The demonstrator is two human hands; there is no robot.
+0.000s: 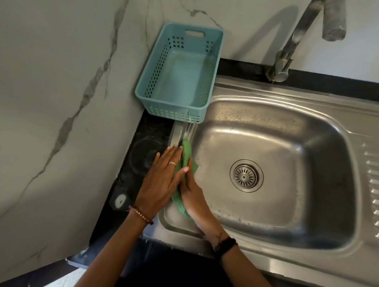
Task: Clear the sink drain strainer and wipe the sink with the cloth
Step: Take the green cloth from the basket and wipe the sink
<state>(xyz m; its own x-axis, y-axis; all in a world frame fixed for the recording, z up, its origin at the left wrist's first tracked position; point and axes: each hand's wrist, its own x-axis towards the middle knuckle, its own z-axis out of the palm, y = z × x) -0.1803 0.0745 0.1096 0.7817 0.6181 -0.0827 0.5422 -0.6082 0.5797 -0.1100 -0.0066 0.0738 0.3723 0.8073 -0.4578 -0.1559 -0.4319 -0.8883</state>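
A green cloth lies along the left rim and inner wall of the steel sink. My left hand lies flat with straight fingers over the cloth and rim, its thumb on the fabric. Beside it, my right hand stands edge-on, pressing the cloth against the sink's left wall; its fingers look straight, though the cloth and my left thumb partly hide them. The round metal drain strainer sits in the basin floor to the right of both hands, with no debris visible on it.
A teal plastic basket stands empty at the sink's back left corner, overhanging the rim. The faucet rises at the back. A black counter strip runs left of the sink against the marbled wall. The ribbed drainboard lies right.
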